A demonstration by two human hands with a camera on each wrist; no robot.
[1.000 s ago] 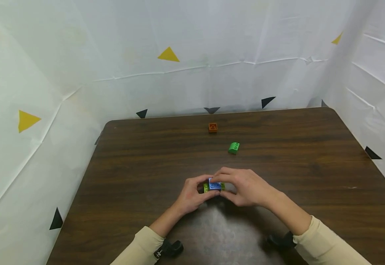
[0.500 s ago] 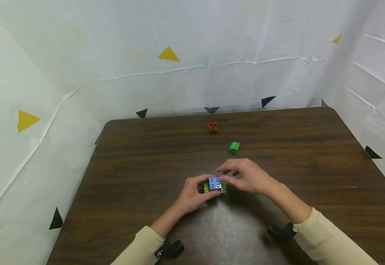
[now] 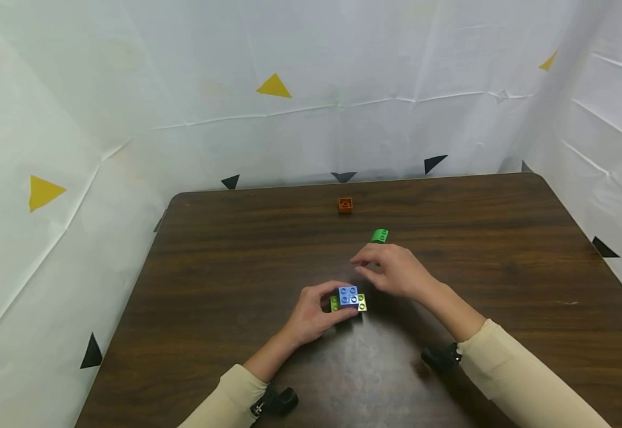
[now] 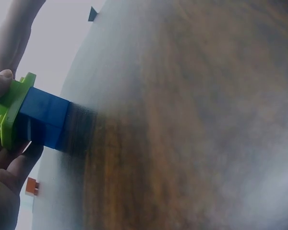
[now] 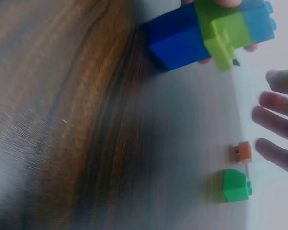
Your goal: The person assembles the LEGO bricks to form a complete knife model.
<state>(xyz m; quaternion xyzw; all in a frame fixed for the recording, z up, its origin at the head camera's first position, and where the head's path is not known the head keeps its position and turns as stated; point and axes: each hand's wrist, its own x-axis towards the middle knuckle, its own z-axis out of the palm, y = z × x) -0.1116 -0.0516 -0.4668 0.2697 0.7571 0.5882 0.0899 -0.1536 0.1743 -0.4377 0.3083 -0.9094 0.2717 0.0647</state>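
My left hand grips a small stack of toy building bricks between thumb and fingers. On top sits a light blue brick, over a wider lime green brick that sticks out on both sides. Beneath them is a dark blue block, seen in both wrist views, its base at the tabletop. Just beyond the stack, to its right, my right hand hovers with loosely bent fingers and nothing between them. Right behind that hand lies a green curved brick, partly covered by it in the head view.
An orange brick lies near the back edge of the dark wooden table, its hollow side showing. White sheeting with yellow and black triangles surrounds the back and sides.
My right hand has let go of the light blue brick and moved up and away, toward the green curved brick. My left hand has kept its grip on the stack.
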